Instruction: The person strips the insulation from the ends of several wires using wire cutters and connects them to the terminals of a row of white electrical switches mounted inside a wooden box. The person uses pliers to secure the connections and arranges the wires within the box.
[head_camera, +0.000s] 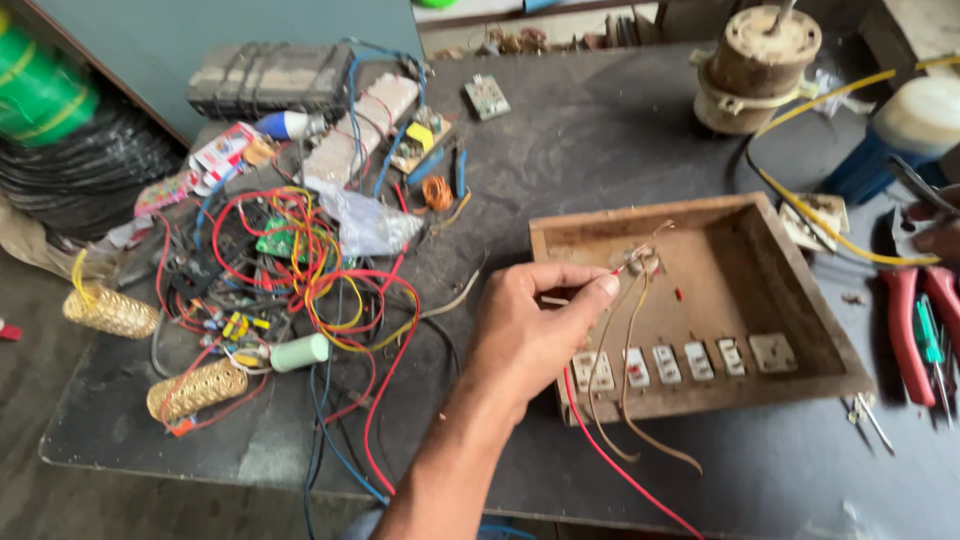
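Head view, nearest: the left hand (530, 325) reaches in from the bottom edge, forearm bare, over the dark worktop (600, 150).
Left grip: thumb and forefinger pinched together on the end of a thin red wire (625, 472); the other fingers are curled in.
Red wire: runs from the pinch down past the front wall of the box and off the bottom edge.
Wooden box (690, 300): shallow, open-topped, lying flat on the worktop just right of the hand; a row of white switches (690, 362) sits along its near wall, and tan wires (640, 420) spill over that wall.
Small fitting (640, 262): inside the box, right at the fingertips; it looks like a regulator or terminal, but it is too small to be sure.
Right hand (935, 238): only a sliver shows at the right edge, so I cannot tell whether its grip is closed or apart.
Red-handled pliers (912, 330): lying below that hand, beside a green screwdriver (928, 335).
Left side: a tangle of red, yellow and blue wires (300, 270) with a white capacitor (298, 352).
Far back: a round motor (755, 65) with a yellow cable (800, 205) trailing from it.
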